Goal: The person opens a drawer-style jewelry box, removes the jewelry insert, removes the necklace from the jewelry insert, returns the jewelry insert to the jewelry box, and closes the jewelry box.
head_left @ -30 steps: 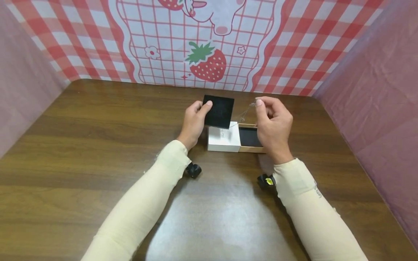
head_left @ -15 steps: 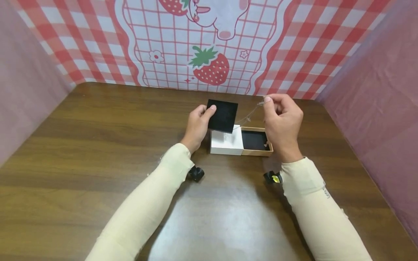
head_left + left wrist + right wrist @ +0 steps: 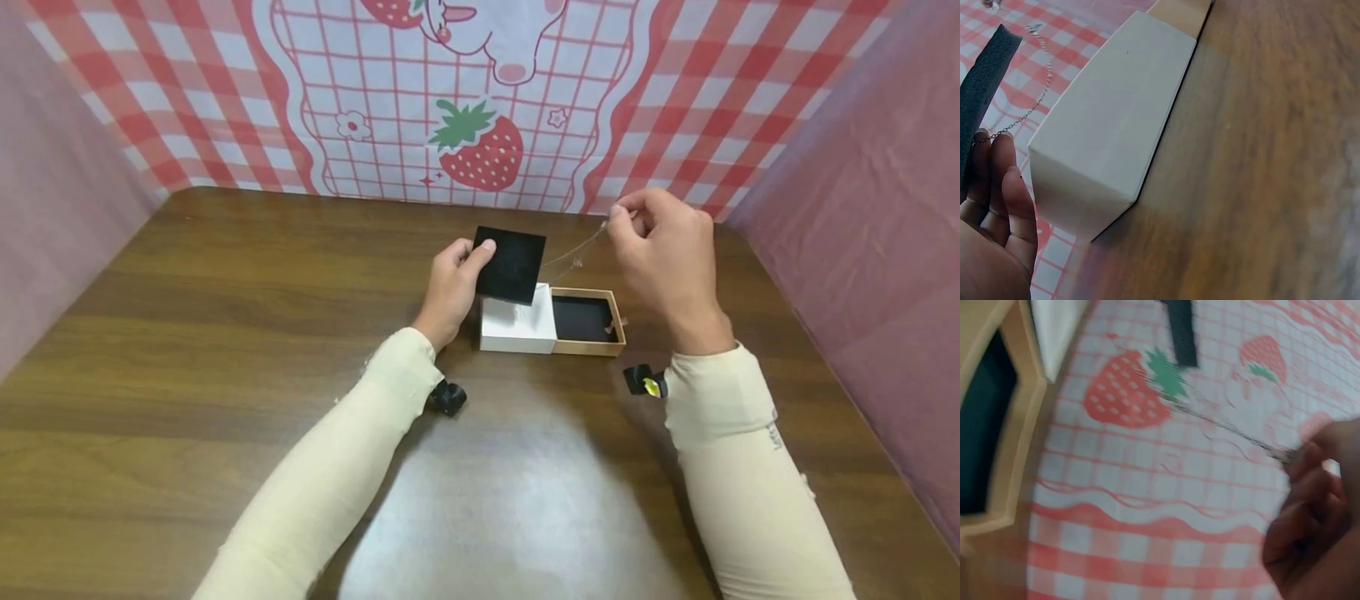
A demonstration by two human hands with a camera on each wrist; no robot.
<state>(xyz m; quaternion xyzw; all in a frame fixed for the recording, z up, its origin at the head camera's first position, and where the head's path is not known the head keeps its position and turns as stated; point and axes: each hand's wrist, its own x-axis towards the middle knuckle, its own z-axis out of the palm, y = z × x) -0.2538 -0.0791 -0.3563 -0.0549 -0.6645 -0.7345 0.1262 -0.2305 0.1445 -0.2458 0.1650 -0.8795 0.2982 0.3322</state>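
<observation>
My left hand [image 3: 447,287] grips a square black foam pad [image 3: 512,265], thumb on its face and fingers behind. A thin silver chain [image 3: 576,248] with a small charm runs from the pad to my right hand [image 3: 671,258], which pinches its other end between thumb and forefinger. In the left wrist view the chain [image 3: 1046,81] sags in a curve and passes by the fingertips behind the foam pad [image 3: 985,81]. The right wrist view has the chain [image 3: 1222,425] drawn fairly straight, somewhat blurred, up to the pinching fingers.
Below the hands, a white box sleeve [image 3: 517,327] lies on the wooden table [image 3: 225,333]. Its tan drawer [image 3: 588,348], black inside with a small ribbon tab [image 3: 611,327], is pulled out to the right. A checked strawberry cloth [image 3: 480,150] stands behind the table.
My right hand has moved right and up, drawing the chain farther from the foam pad and uncovering the drawer's right end. My left hand stays near the same place with the foam pad.
</observation>
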